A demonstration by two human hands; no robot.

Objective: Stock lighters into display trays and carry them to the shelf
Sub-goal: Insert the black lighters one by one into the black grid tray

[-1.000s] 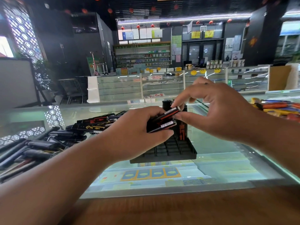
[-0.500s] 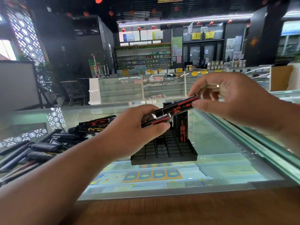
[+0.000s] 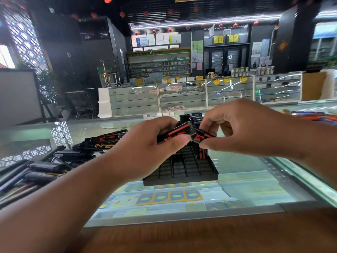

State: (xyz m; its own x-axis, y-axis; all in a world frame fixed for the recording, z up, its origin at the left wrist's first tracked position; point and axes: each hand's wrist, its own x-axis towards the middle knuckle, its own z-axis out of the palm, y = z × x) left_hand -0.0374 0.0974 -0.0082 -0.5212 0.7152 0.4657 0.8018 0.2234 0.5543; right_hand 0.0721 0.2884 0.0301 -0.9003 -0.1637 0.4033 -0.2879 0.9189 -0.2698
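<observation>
Your left hand [image 3: 145, 150] grips a black lighter [image 3: 173, 134] with red markings between thumb and curled fingers. Your right hand [image 3: 246, 128] pinches a second red-marked lighter [image 3: 203, 136] between thumb and forefinger, its end touching the first. Both are held just above the black display tray [image 3: 182, 170], which sits on the glass counter [image 3: 246, 189] with upright lighters [image 3: 195, 116] in its far rows. To your left lies a pile of loose lighters [image 3: 54, 165].

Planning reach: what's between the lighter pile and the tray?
Head view: only the left hand, gripping a lighter, over the glass; what's under it is hidden.
</observation>
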